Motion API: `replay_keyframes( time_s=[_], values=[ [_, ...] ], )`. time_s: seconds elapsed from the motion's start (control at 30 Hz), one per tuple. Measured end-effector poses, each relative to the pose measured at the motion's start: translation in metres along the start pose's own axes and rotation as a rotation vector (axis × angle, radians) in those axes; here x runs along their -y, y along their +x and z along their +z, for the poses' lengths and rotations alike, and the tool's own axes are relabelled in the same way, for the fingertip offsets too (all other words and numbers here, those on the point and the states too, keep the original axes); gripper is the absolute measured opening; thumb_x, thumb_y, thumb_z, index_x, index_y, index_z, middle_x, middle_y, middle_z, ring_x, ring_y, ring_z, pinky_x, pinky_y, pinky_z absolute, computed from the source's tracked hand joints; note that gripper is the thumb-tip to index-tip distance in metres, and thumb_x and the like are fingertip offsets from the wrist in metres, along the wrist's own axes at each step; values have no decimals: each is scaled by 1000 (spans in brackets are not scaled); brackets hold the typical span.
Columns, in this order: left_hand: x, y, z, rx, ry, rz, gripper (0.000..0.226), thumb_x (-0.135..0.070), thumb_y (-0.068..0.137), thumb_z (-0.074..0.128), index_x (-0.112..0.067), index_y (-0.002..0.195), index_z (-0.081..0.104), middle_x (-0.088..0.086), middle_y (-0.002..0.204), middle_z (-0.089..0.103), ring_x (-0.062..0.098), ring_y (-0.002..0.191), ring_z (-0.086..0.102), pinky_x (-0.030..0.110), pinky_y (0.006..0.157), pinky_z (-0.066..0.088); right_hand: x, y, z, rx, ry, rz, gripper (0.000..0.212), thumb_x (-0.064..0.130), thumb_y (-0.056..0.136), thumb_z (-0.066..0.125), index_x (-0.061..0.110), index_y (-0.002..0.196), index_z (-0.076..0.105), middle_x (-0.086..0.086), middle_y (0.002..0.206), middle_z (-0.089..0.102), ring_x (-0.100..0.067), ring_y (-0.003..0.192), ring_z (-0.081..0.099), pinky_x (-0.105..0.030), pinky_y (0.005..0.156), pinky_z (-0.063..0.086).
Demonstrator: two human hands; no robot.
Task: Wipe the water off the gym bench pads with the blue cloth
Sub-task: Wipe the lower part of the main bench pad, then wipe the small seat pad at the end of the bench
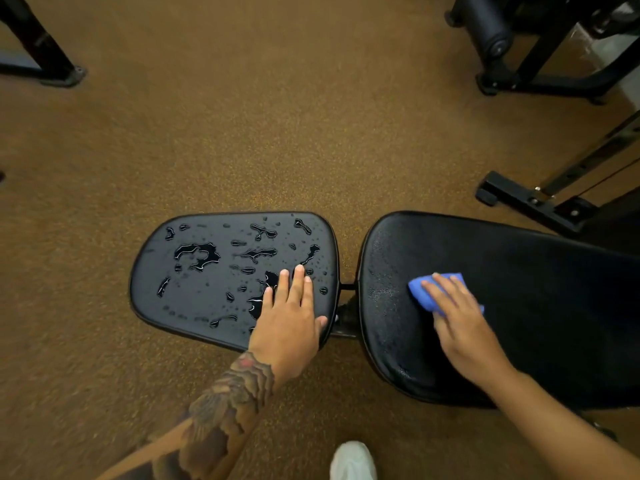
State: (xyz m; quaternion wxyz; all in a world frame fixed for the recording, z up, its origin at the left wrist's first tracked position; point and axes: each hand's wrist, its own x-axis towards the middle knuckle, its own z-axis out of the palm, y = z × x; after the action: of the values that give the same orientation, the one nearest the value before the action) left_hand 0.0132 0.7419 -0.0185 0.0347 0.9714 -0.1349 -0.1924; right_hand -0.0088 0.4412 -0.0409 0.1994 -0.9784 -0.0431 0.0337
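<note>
Your hands are apart, one on each pad. Your left hand (287,317) lies flat on the smaller pad (194,292), which sits at about 8 o'clock in the view. Its fingers are straight, close together and point toward 12 o'clock, the thumb is out toward 3, and it holds nothing. It rests on that pad's 4 o'clock corner, with the fingertips touching one of the puddles.

The water (197,254) stands in beads and ragged pools over most of the smaller pad, the largest near its 10 o'clock part.

Your right hand (464,327) presses the blue cloth (424,291) down on the larger pad (536,306), at 4 o'clock in the view. The fingers lie stretched over the cloth toward 10 o'clock rather than curled round it. The cloth is bunched, on the pad's 9 o'clock side and just in from the edge. Fine droplets show on the pad between the cloth and that edge.

A short black bar (347,286) joins the two pads. Both stand over a speckled brown floor (277,133). A white shoe (353,460) shows at 6 o'clock. Black machine frames stand at 10 o'clock (38,46) and 3 o'clock (540,199), and a black roller pad (485,26) at 1 o'clock.
</note>
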Motion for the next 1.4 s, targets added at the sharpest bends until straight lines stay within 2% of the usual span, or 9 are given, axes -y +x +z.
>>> replay_keyframes(
  time_s=[0.2,0.33,0.53,0.7,0.8,0.93,1.07,1.27,1.4],
  values=[
    [1,1,7,-25,1,-11,67,-47,100,15,-8,151,-3,12,159,-15,31,146,-12,49,119,7,11,114,1,-120,-2,80,55,15,82,35,5,133,53,-17,143,47,-38,132,38,-47,112,25],
    [2,3,11,-70,24,-29,70,-48,92,24,-3,144,34,15,155,25,35,142,25,51,107,31,27,128,10,-65,12,-55,55,18,85,31,8,136,52,-15,144,46,-39,135,36,-54,112,26],
    [0,3,15,-93,52,-41,67,-47,92,27,-3,142,39,15,153,31,35,140,30,51,105,36,-1,78,-4,65,-17,-387,52,6,88,48,13,139,51,-7,146,45,-30,141,32,-48,116,22],
    [-1,3,13,-98,51,-40,67,-46,92,29,-2,141,40,15,153,31,35,139,30,52,104,38,-23,122,-15,-4,0,-199,53,18,86,34,11,136,53,-12,142,49,-35,136,38,-56,111,28],
    [0,3,14,-100,44,-38,67,-46,92,28,-3,142,38,14,153,30,35,140,29,51,105,37,1,150,-5,-63,43,-92,52,16,84,34,6,130,57,-15,136,53,-39,128,44,-54,110,30],
    [5,2,11,-128,6,-8,67,-49,92,30,-5,142,40,12,153,31,32,140,30,48,106,34,59,138,17,-21,113,-257,51,13,83,36,6,128,58,-14,133,54,-35,126,46,-53,111,30],
    [20,-9,7,-212,-106,40,64,-43,93,35,-2,142,38,11,153,32,28,142,27,42,113,31,128,105,25,-46,289,-306,48,9,87,37,4,130,56,-15,136,51,-33,128,43,-40,116,25],
    [57,-29,2,-302,-216,-20,60,-33,94,39,-5,147,30,7,156,23,19,146,13,36,115,15,210,85,70,112,162,-380,51,19,89,35,8,137,49,-13,143,47,-39,135,37,-55,109,32],
    [75,-42,6,-268,-156,-73,58,-37,93,36,2,136,47,14,144,45,22,140,25,37,113,18,222,81,84,141,21,-340,52,22,84,34,10,132,54,-12,137,52,-39,132,41,-56,108,35]
  ],
)
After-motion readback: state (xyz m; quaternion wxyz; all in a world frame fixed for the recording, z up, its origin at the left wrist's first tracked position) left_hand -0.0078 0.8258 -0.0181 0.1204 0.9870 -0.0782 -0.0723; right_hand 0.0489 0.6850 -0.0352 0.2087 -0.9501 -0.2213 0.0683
